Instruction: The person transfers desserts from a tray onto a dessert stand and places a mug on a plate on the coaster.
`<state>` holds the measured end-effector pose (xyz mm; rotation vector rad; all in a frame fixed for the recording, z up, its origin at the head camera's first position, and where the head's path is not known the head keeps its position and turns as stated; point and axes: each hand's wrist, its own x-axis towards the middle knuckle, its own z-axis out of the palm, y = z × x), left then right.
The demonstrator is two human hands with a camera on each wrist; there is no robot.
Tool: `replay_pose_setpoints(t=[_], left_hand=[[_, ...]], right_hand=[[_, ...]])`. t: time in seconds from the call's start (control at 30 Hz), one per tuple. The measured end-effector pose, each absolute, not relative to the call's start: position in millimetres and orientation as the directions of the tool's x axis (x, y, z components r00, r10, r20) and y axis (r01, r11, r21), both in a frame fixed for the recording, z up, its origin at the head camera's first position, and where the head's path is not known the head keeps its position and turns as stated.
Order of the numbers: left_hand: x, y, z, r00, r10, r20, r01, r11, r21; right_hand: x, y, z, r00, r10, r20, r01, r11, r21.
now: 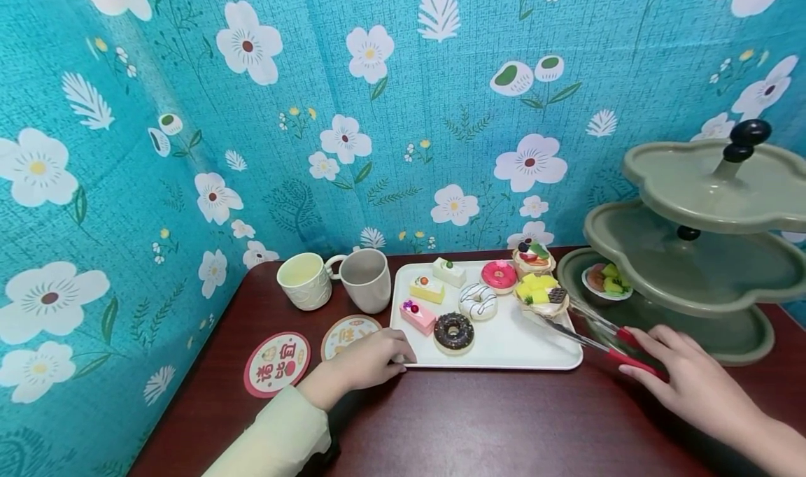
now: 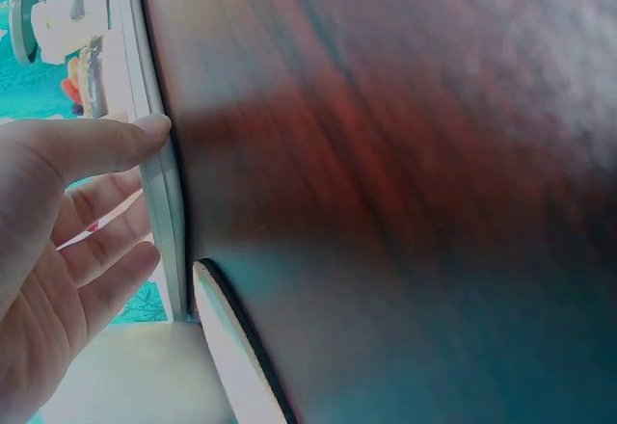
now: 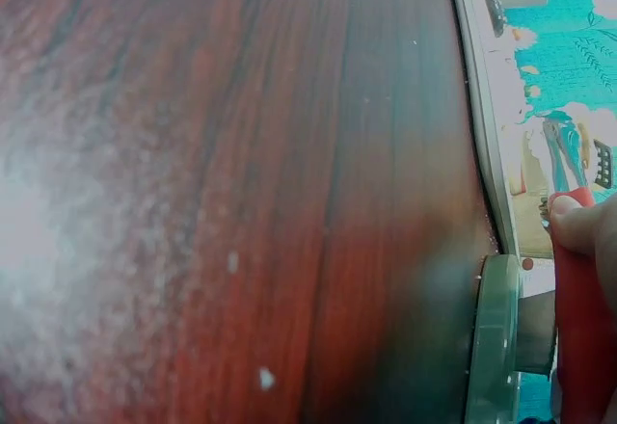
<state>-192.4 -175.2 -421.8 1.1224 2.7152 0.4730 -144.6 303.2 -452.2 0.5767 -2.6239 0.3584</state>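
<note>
On the dark red-brown wooden worktop (image 1: 478, 421), the left hand (image 1: 368, 360) rests at the near left corner of a white rectangular plastic tray (image 1: 504, 347), fingers (image 2: 106, 145) loosely spread, touching its rim. The right hand (image 1: 683, 375) grips red-handled metal tongs (image 1: 592, 337), whose tips close on a fruit-topped toy tart (image 1: 540, 294) on the tray. Left of the tray lie two round coasters (image 1: 277, 364) with red Chinese writing, too small to read. Farther back stand two pale mugs (image 1: 334, 280) and a green three-tiered stand (image 1: 699, 253).

Two mugs (image 1: 305, 280) (three doughnuts (image 1: 453, 332)).
</note>
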Motion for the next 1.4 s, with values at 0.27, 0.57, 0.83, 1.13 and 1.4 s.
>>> replay_pose_setpoints(t=[0.27, 0.57, 0.83, 1.13, 1.4], left_hand=[[-192, -175, -423, -0.698, 0.716, -0.011, 0.671, 0.660, 0.339], [-193, -177, -424, -0.698, 0.716, -0.022, 0.667, 0.661, 0.343], [-194, -177, -425, -0.698, 0.715, -0.029, 0.664, 0.662, 0.348], [-194, -177, -424, -0.693, 0.721, -0.020, 0.673, 0.656, 0.343], [-193, -176, -423, -0.686, 0.727, -0.009, 0.682, 0.648, 0.339]], right_hand=[[-139, 307, -447, -0.835, -0.305, 0.458, -0.414, 0.897, -0.157], [-133, 315, -446, -0.826, -0.294, 0.481, -0.405, 0.903, -0.144], [-128, 328, -447, -0.815, -0.278, 0.508, -0.396, 0.908, -0.140], [-123, 340, -446, -0.825, -0.273, 0.494, -0.374, 0.920, -0.117], [-118, 350, -451, -0.788, -0.238, 0.568, -0.375, 0.917, -0.137]])
